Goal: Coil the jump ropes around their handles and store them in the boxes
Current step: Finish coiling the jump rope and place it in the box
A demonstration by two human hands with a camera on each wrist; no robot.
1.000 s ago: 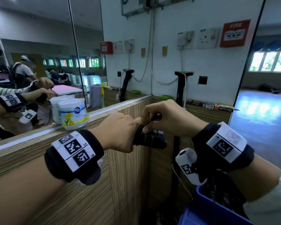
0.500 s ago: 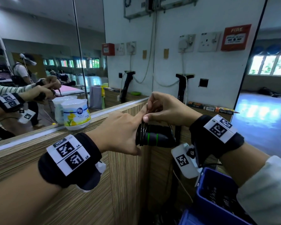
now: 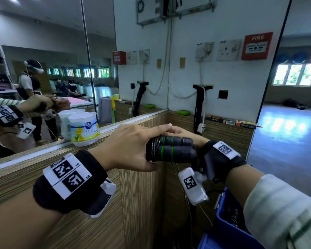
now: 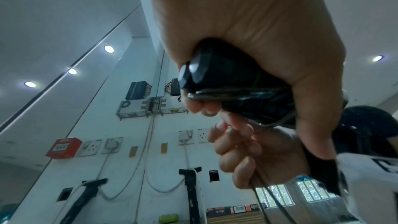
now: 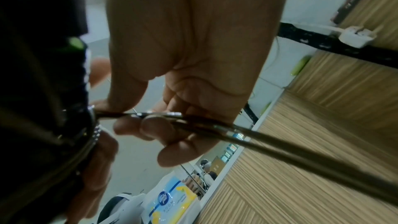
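Two black jump rope handles (image 3: 176,150) with green rings lie side by side, held level in front of me. My left hand (image 3: 133,146) grips their near end, where several turns of thin dark rope (image 3: 153,146) are wound. In the left wrist view the handles' butt end (image 4: 193,72) sticks out of my fist. My right hand (image 3: 183,132) reaches behind the handles and pinches the rope (image 5: 172,117) between thumb and fingers. The loose rope (image 3: 187,194) hangs down toward a blue box (image 3: 228,221) at the lower right.
A wood-grain ledge (image 3: 43,168) runs along a mirror wall on the left, with a white air-freshener tub (image 3: 83,129) on it. Ahead is a white wall with sockets and a red fire alarm (image 3: 257,45). The blue box holds dark coiled things.
My right hand has gone from above the handles to behind them, carrying the rope round. The handles now lie level and more of them shows. My left hand keeps its grip.
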